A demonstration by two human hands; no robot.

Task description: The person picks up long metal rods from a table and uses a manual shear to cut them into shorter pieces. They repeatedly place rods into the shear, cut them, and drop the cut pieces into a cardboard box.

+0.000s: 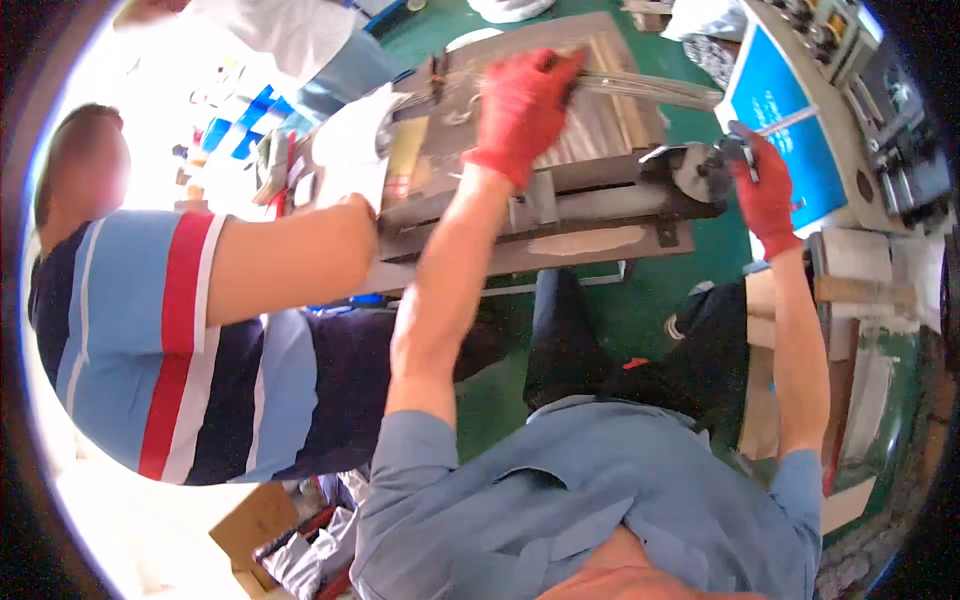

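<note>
My left hand [525, 115], in a red glove, reaches over the workbench [480, 50]. Its fingers are closed at the near end of a bundle of thin pale rods [650, 88], which stick out to the right past the bench's edge; blur hides the exact grip. At the bench's right end, my right hand [766, 195], gloved in red too, is wrapped around a dark handle [740, 150]. Beside that handle sits a round metal part [695, 175] on the end of a long metal fixture [590, 205] along the bench's near edge.
A co-worker in a striped shirt [180, 340] stands close on my left, forearm at the bench. Another person in a white top [285, 40] is at the far left. A machine cabinet with a blue panel [775, 100] rises on the right, near stacked boards [850, 270].
</note>
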